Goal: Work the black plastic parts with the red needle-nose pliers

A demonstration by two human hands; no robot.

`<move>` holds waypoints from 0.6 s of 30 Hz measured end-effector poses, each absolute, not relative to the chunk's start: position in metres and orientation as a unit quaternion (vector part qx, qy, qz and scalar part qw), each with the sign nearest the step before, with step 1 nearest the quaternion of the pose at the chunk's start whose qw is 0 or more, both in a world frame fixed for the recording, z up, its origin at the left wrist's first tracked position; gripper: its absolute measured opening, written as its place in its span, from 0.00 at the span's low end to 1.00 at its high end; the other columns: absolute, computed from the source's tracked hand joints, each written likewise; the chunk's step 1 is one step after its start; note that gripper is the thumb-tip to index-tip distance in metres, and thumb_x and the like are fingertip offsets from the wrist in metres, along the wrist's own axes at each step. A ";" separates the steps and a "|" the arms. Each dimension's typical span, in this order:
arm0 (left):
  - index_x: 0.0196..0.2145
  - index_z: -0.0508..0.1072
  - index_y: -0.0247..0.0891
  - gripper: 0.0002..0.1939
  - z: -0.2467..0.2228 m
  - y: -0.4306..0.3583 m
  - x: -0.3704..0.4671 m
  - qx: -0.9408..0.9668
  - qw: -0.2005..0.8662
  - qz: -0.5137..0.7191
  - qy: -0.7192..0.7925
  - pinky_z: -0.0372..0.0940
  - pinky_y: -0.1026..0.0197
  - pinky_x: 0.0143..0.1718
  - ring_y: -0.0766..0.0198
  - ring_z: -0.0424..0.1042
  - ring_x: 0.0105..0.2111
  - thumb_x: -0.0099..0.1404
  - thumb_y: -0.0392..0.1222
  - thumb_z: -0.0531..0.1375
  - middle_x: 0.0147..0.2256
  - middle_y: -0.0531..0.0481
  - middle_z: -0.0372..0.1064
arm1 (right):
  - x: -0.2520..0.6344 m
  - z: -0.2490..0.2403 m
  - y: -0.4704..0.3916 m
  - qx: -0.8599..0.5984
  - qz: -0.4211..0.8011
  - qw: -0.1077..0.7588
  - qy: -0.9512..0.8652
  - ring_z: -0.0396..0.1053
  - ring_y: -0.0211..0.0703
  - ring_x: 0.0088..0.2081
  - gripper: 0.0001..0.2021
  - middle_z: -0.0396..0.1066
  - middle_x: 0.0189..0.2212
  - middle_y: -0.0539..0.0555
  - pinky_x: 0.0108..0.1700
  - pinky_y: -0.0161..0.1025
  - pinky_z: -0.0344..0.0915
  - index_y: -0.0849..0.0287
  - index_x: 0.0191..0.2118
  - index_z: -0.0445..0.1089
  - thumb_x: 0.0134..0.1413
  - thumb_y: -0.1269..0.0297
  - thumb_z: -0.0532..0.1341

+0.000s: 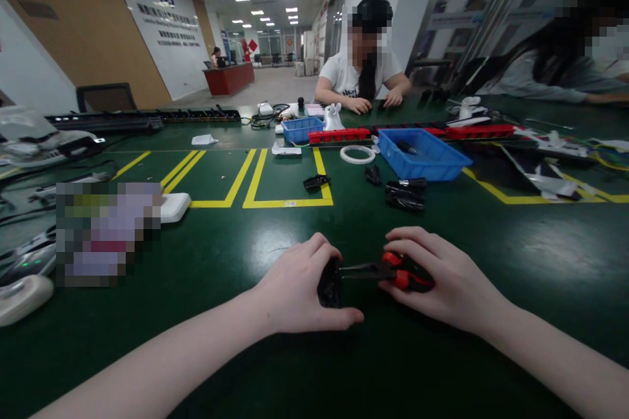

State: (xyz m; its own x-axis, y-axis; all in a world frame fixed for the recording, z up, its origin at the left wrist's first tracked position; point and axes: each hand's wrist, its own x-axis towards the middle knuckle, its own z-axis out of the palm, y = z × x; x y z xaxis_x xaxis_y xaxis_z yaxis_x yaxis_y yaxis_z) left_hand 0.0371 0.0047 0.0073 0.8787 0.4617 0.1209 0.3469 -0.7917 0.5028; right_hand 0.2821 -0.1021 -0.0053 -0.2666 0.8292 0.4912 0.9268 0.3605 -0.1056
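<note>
Near the front middle of the green table [236, 242], my left hand [304, 288] is wrapped round a small black part [329, 285], its thumb stretched out below. My right hand [437, 275] grips the red and black handles of long-nose pliers [405, 273]. The jaws point left and their tips meet the black part's right side; whether they pinch anything is too small to tell. Beyond my hands lie black wrapped pieces [405, 194] and a smaller black piece [316, 182].
A blue bin [422, 154] and a smaller blue bin [302, 129] stand further back, with a white tape ring [357, 154] and red strips [340, 136]. Cables and a white box [174, 207] lie left. A person [361, 72] sits opposite, another at right.
</note>
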 end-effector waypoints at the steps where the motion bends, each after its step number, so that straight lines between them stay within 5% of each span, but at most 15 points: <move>1: 0.47 0.67 0.39 0.32 0.007 0.005 0.037 0.941 0.237 0.119 0.209 0.66 0.55 0.37 0.56 0.69 0.38 0.54 0.64 0.64 0.44 0.47 0.65 | 0.282 -0.005 -0.102 -0.556 -0.100 0.240 -0.789 0.71 0.50 0.43 0.18 0.68 0.48 0.60 0.41 0.44 0.71 0.58 0.47 0.66 0.53 0.58 0.65; 18: 0.52 0.63 0.38 0.38 0.005 0.005 0.038 0.947 0.227 0.135 0.182 0.66 0.52 0.38 0.53 0.72 0.39 0.54 0.68 0.63 0.44 0.46 0.69 | 0.275 -0.009 -0.105 -0.548 -0.101 0.216 -0.802 0.71 0.50 0.40 0.21 0.72 0.40 0.59 0.42 0.46 0.70 0.60 0.51 0.67 0.56 0.53 0.61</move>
